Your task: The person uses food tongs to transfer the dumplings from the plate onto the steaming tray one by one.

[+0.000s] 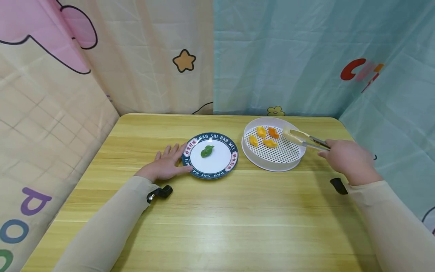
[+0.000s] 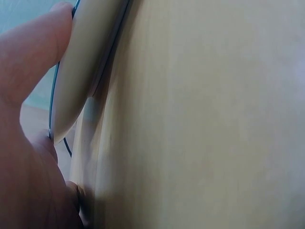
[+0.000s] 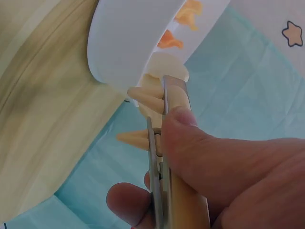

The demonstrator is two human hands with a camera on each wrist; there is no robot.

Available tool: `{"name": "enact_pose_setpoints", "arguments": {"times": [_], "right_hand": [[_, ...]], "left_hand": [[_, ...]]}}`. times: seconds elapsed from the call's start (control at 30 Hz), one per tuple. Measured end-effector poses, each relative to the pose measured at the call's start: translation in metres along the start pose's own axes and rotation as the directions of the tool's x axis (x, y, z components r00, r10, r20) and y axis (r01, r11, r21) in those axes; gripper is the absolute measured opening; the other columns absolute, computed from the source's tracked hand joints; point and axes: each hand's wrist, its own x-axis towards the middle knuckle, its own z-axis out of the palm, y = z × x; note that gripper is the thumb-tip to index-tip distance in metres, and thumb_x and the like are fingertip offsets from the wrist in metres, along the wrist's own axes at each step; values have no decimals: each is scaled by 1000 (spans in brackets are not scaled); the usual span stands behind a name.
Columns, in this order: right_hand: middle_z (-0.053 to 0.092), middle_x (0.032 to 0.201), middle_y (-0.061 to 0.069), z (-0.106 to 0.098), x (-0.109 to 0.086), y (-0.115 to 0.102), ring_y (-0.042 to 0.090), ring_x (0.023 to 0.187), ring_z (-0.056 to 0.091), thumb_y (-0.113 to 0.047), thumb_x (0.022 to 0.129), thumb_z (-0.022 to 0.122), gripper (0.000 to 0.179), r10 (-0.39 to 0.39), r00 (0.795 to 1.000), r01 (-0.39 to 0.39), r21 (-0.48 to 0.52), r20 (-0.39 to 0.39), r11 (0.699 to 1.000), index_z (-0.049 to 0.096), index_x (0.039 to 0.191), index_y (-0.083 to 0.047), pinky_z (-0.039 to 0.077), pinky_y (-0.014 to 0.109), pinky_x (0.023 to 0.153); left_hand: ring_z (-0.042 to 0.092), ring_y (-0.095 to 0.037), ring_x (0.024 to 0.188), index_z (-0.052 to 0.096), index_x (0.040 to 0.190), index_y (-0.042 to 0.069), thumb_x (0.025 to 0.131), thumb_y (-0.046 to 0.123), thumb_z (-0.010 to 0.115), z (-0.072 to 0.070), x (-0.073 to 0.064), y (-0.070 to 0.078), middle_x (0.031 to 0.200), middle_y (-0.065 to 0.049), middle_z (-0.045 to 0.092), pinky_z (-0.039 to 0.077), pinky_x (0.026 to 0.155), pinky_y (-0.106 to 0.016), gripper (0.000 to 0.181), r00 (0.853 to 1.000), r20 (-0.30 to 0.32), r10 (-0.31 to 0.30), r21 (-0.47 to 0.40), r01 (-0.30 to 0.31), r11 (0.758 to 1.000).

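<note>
My left hand [image 1: 166,162] lies on the table at the left side of a round plate [image 1: 193,170] with a dark patterned rim. Its thumb and a fingertip touch the rim, the fingers fairly straight. A small green dumpling-shaped piece [image 1: 207,151] sits on the plate's white centre. With my right hand [image 1: 350,156] I grip metal tongs [image 1: 318,142] with pale tips. Those tips reach over the right part of a white steamer basket [image 1: 275,165] with a perforated floor. Several yellow and orange dumpling-shaped pieces, one orange [image 1: 273,132], lie in it. Whether the tips hold anything, I cannot tell.
The wooden table [image 1: 217,215] runs back to hanging curtains [image 1: 272,56], with another printed curtain [image 1: 51,113] on the left. The plate and basket stand close side by side near the back.
</note>
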Motion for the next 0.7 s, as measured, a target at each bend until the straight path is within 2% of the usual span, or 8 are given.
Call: {"name": "enact_pose_setpoints", "arguments": {"times": [0.13, 0.43, 0.63, 0.7], "right_hand": [[55, 73, 10, -1, 5, -3, 30, 72, 57, -38, 102, 68, 33, 6, 1000, -6, -13, 8, 1000, 57, 95, -8, 43, 44, 54], [63, 86, 16, -8, 9, -12, 36, 81, 60, -40, 102, 67, 32, 57, 997, -56, -17, 54, 998, 63, 105, -8, 46, 51, 57], [63, 86, 16, -9, 10, -15, 36, 80, 60, -39, 101, 67, 31, 53, 996, -51, -32, 68, 998, 63, 100, -8, 47, 51, 58], [64, 87, 16, -8, 11, -16, 35, 80, 60, -40, 101, 68, 33, 53, 996, -50, -37, 72, 998, 64, 103, -7, 46, 51, 58]], "left_hand": [[-13, -50, 161, -6, 170, 32, 92, 83, 51, 1, 2, -2, 178, -19, -5, -9, 124, -75, 110, 1000, 1, -3, 5, 3, 1000], [-13, -53, 160, -4, 171, 33, 90, 85, 51, -1, 0, 1, 177, -23, -3, -10, 122, -77, 111, 1000, -5, 12, -16, -12, 1000], [-12, -51, 161, -5, 170, 33, 91, 83, 52, 1, 2, -2, 178, -21, -3, -9, 123, -76, 110, 1000, -2, 5, -3, -5, 1000], [-12, -51, 161, -6, 170, 33, 91, 83, 52, 2, 3, -3, 178, -19, -4, -8, 124, -76, 110, 1000, -2, 0, 4, 0, 1000]]}}
